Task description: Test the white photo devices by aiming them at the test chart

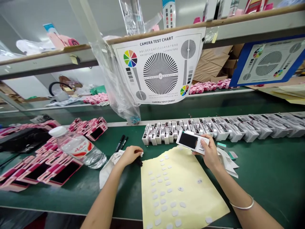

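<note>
My right hand (209,152) grips a small white camera (190,140) with a dark screen, held just above the top edge of a pale yellow sheet (190,197). The sheet carries several small white sticker pads (163,201). My left hand (131,155) rests curled on the green table at the sheet's upper left corner, fingers closed over a small dark object beside a white cloth (108,167). What it holds is mostly hidden.
A long row of white camera bodies (226,128) lines the back of the table. Pink camera parts (47,165) are piled at the left with a lying water bottle (78,150). Two black pens (121,143) lie near the cloth. A camera test chart (159,68) hangs from the shelf.
</note>
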`<control>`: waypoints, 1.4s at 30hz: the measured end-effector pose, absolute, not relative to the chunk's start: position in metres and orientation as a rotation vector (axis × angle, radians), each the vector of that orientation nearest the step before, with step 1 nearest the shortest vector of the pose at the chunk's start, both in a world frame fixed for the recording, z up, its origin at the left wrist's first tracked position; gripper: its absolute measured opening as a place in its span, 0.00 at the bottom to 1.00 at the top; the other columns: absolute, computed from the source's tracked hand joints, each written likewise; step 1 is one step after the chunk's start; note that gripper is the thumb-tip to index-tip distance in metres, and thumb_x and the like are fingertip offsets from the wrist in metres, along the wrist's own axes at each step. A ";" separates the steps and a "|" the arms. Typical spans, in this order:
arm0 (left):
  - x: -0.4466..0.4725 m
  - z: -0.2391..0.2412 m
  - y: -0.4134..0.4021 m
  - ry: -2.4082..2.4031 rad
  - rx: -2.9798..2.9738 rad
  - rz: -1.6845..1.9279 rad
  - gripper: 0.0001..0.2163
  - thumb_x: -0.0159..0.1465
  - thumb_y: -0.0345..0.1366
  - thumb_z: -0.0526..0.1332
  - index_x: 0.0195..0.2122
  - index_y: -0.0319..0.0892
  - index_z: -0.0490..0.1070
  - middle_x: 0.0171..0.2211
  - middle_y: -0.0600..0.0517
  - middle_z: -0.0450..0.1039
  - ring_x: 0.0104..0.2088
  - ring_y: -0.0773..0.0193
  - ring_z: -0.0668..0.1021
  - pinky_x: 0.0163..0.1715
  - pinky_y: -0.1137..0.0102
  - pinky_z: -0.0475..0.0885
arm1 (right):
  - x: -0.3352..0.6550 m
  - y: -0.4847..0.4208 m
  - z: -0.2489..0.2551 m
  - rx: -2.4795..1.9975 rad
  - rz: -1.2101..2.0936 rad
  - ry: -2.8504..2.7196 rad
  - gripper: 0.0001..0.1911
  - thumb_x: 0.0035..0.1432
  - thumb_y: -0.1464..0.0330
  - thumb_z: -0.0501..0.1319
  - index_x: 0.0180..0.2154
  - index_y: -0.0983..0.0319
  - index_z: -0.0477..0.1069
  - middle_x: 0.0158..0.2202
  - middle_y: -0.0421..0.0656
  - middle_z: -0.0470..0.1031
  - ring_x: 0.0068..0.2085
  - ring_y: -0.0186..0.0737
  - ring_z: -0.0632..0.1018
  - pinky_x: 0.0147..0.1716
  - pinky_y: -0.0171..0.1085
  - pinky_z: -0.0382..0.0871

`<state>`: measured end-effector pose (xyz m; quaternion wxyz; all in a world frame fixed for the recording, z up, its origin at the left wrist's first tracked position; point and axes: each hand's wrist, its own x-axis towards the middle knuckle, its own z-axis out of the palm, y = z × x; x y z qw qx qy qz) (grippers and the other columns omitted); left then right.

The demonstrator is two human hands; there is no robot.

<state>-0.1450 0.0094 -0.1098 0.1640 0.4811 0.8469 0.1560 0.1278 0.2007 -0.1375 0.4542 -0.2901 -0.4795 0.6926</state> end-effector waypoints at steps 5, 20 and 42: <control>-0.149 -0.115 0.011 2.396 1.374 0.355 0.09 0.63 0.39 0.57 0.35 0.37 0.71 0.36 0.51 0.73 0.37 0.64 0.76 0.42 0.62 0.71 | 0.127 0.200 -0.137 -0.725 1.694 -1.192 0.21 0.45 0.56 0.64 0.39 0.56 0.61 0.34 0.37 0.68 0.28 0.36 0.73 0.16 0.37 0.75; -0.150 -0.101 0.002 2.438 1.386 0.307 0.10 0.64 0.39 0.57 0.38 0.38 0.71 0.41 0.49 0.73 0.43 0.61 0.75 0.46 0.60 0.69 | 0.126 0.200 -0.140 -0.769 1.667 -1.226 0.21 0.44 0.56 0.64 0.38 0.56 0.62 0.33 0.40 0.69 0.27 0.39 0.74 0.16 0.39 0.74; -0.139 -0.097 -0.020 2.723 1.418 0.354 0.13 0.60 0.34 0.52 0.42 0.38 0.71 0.44 0.45 0.71 0.47 0.56 0.72 0.50 0.65 0.64 | 0.127 0.201 -0.143 -0.753 1.642 -1.234 0.20 0.45 0.57 0.64 0.39 0.56 0.63 0.35 0.40 0.68 0.29 0.39 0.73 0.15 0.36 0.73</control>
